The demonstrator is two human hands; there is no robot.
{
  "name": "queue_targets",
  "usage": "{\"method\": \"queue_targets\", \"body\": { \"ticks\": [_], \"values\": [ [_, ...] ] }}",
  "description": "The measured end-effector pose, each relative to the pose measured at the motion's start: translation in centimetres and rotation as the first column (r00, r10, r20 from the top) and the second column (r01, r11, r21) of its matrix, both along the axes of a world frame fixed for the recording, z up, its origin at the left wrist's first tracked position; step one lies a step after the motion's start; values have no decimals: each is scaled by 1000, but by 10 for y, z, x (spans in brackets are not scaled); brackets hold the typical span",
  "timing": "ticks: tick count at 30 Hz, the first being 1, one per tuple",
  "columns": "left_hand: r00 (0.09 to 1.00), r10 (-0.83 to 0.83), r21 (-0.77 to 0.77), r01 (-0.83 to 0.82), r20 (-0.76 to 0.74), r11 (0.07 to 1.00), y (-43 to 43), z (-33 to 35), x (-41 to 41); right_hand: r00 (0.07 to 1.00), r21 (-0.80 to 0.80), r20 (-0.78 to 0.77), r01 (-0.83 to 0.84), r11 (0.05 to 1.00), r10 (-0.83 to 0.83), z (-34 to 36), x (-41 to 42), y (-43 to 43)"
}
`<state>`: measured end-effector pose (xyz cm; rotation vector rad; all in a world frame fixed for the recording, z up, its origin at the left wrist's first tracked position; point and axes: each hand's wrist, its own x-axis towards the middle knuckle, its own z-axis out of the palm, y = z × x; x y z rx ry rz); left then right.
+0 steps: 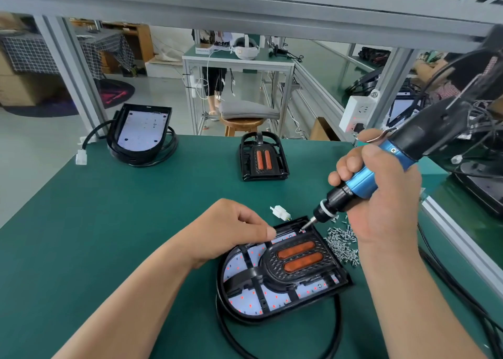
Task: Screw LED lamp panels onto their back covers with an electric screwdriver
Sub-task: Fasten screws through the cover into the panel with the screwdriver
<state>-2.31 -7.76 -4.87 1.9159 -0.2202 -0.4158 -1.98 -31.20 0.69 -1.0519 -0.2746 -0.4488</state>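
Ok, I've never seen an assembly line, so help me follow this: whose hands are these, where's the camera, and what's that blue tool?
No machine here: a person works with bare hands, and the single picture comes from a camera on their head, looking down at a green bench. The right hand grips a blue electric screwdriver, its tip down at a far corner of the nearest lamp, a black frame over a white LED panel with two orange strips. The left hand holds that lamp steady, fingers curled at its far edge. Beside it lie a pile of loose screws and a small white connector. Farther back sit a second black frame and, on the left, another lamp showing its white panel.
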Motion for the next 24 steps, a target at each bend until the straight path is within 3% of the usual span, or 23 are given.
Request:
{"method": "queue_targets", "body": {
  "ticks": [9, 24],
  "values": [
    [990, 12, 125, -30, 142, 992, -12, -8, -2, 999, -176, 16, -26, 984, 29, 4, -7, 14],
    [967, 18, 111, -48, 252, 993, -13, -17, -4, 996, -126, -89, -36, 991, 24, 3, 1, 9]
  ]
}}
